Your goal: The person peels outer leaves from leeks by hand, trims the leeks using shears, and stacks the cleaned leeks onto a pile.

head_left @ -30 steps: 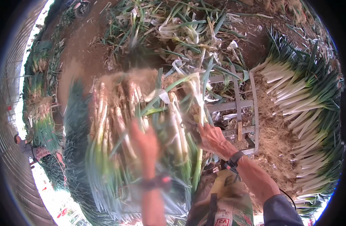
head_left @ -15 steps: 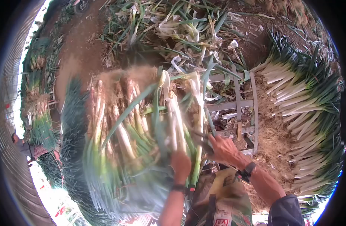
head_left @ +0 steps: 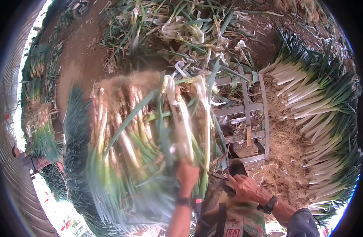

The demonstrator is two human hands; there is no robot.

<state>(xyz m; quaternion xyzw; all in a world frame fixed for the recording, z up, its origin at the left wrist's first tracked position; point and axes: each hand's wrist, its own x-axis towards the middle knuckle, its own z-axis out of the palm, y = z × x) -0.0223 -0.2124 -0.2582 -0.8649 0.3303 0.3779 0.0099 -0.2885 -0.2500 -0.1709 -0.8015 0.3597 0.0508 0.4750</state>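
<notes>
My left hand (head_left: 187, 175) is closed around a large green onion (head_left: 184, 122), at the lower part of its pale stalk. Loose, peeling skin hangs at the upper end of that stalk. To the right, my right hand (head_left: 244, 188) is closed on a dark tool (head_left: 228, 189) with a thin tip pointing left; its exact kind is unclear. Just left of the held stalk lies a heap of unpeeled green onions (head_left: 128, 146), roots away from me and leaves towards me. Another pale stalk (head_left: 207, 130) stands between my two hands.
A metal frame (head_left: 264, 114) with a wooden-handled knife (head_left: 248, 134) across it lies ahead on the right. Cleaned green onions (head_left: 307, 102) form a long row at right beside root trimmings (head_left: 286, 158). Peeled leaves (head_left: 181, 31) cover the ground ahead. Another person (head_left: 25, 160) is at far left.
My right hand has moved down and slightly right with the dark tool, away from the stalks. My left hand stays at almost the same place on the green onion.
</notes>
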